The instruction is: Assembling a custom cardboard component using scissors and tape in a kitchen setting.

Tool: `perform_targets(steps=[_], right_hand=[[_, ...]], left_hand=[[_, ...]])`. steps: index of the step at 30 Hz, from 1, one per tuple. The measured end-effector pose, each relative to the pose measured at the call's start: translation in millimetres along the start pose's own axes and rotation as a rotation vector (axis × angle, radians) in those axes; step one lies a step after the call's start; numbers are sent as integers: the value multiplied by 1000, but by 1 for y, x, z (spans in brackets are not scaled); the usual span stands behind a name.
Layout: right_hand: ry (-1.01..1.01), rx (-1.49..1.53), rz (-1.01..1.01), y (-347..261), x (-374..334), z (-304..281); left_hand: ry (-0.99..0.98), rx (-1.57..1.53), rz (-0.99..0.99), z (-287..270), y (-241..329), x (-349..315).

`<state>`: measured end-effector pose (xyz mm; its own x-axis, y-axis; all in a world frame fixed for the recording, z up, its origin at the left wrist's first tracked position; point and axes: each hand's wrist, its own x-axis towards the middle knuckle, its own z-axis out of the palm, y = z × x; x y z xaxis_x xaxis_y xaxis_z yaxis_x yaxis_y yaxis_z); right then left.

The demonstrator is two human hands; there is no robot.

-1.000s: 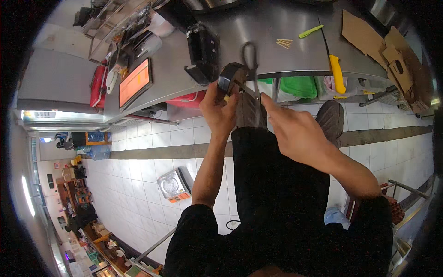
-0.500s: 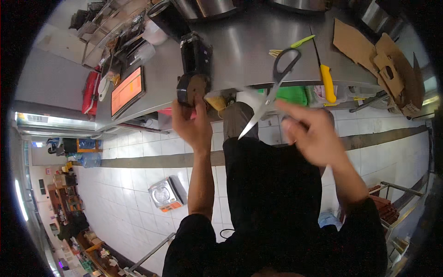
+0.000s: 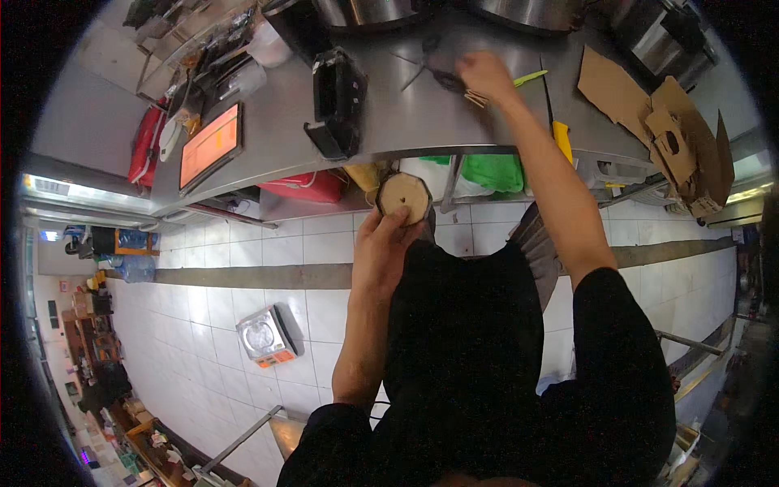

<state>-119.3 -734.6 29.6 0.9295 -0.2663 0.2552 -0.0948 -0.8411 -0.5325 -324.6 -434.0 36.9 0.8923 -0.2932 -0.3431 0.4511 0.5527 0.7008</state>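
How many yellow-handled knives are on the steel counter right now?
1: a yellow-handled knife lies at the grey steel counter's front edge, beside the right forearm, left of the brown cardboard pieces. Others may be hidden.

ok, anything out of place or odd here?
Yes: a small scale sits on the tiled floor, not on the steel counter. Torn cardboard pieces are strewn on the counter's right end. The left hand holds a brown octagonal piece; the right hand sets down scissors.

Your left hand (image 3: 385, 243) holds a round wooden piece (image 3: 404, 196) below the counter (image 3: 389, 122) edge, your right hand (image 3: 484, 75) rests on scissors (image 3: 434, 69) atop it, cardboard scraps (image 3: 657, 122) lying farther right.
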Motion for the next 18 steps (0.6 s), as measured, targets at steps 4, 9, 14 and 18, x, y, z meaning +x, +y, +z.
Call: perform_targets(steps=[4,9,14,18], right_hand=[[-119,-317,-118,1,-51,-22],[-6,-258,-220,8,-71,-8],[159,-356,-361,8,-85,0],[152,-381,-423,-5,-89,-11]], left_hand=[[54,14,-51,-7,-4,-15],[47,7,-93,-5,-20,-11],[59,1,-97,3,-26,-9],[47,-30,-70,3,-31,3]])
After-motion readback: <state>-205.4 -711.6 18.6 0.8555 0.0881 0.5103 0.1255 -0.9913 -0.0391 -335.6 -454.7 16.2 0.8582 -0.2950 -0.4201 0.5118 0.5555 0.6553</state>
